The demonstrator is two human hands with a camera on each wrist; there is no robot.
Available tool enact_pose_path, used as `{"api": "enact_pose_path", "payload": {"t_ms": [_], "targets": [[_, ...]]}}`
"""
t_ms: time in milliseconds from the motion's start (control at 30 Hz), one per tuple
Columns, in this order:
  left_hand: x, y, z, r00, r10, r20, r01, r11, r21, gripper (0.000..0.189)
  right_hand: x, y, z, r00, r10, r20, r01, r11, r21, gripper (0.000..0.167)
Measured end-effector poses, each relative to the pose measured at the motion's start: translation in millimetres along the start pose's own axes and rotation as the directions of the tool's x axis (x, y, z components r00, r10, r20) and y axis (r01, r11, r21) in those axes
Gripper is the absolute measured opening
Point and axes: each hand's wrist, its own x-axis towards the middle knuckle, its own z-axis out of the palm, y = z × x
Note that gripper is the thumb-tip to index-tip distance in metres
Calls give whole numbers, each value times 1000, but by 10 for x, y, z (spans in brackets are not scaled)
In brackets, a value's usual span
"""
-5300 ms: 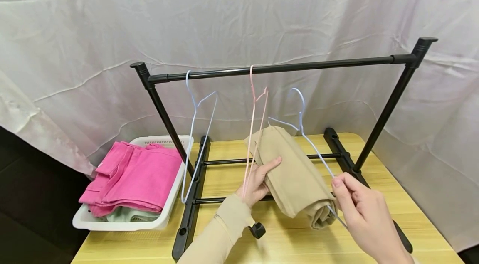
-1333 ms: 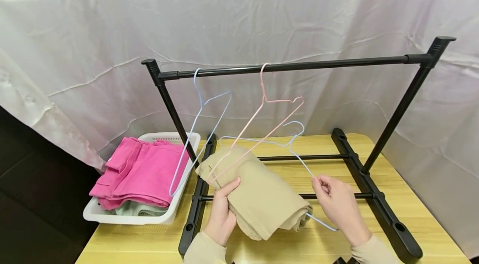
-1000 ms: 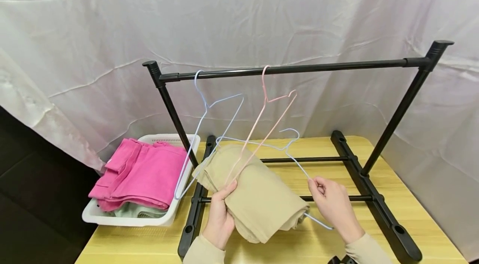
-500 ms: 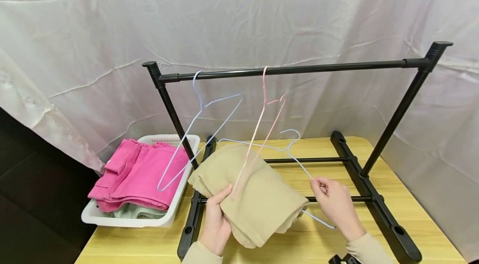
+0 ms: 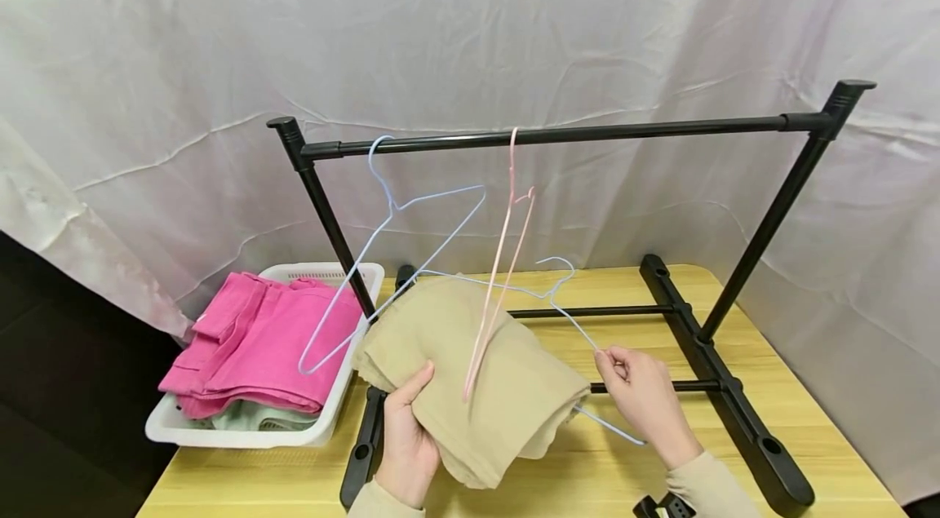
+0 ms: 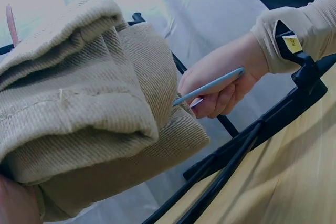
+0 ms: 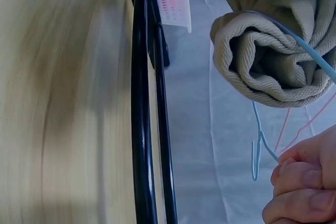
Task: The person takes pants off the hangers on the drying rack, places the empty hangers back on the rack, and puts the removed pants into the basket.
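My left hand [image 5: 407,444] holds the left part of a folded beige garment [image 5: 433,322], thumb on top, fingers hidden beneath. My right hand [image 5: 645,400] pinches the right shoulder of a light blue wire hanger [image 5: 575,323]. This hanger's hook and far shoulder lie behind the garment. Its lower wire comes out of the cloth at the lower right. In the right wrist view the garment's end [image 7: 275,59] shows rolled layers, with the blue wire [image 7: 310,50] against them. A pink hanger [image 5: 498,257] hangs in front of the garment and overlaps it in the head view.
A black rack [image 5: 646,130] stands on the wooden table [image 5: 242,485]. Another blue hanger [image 5: 441,194] hangs on its bar at left, overlapping the garment's edge. A white basket [image 5: 228,438] at left holds a folded pink garment [image 5: 272,355] over pale green cloth [image 5: 264,416].
Over these seconds the garment and held hanger have moved left, and the hanger now leans flatter. The pink hanger swung out and has turned back nearly edge-on; the hung blue one has turned more face-on.
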Motion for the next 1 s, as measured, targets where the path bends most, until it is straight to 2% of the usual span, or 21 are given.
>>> {"api": "enact_pose_path", "payload": {"t_ms": [267, 467, 867, 1000], "targets": [[3, 14, -83, 999, 23, 48, -23, 1000, 8, 31, 17, -32, 54, 1000, -9, 9, 9, 1000, -5, 48], [5, -7, -144, 998, 24, 57, -25, 999, 25, 29, 13, -17, 57, 1000, 5, 14, -5, 1000, -9, 48], [-35, 14, -150, 994, 55, 97, -62, 996, 69, 28, 39, -2, 48, 1000, -2, 12, 2, 1000, 12, 48], [-44, 33, -155, 992, 69, 104, -77, 995, 71, 24, 52, 50, 29, 1000, 27, -5, -27, 999, -17, 47]]}}
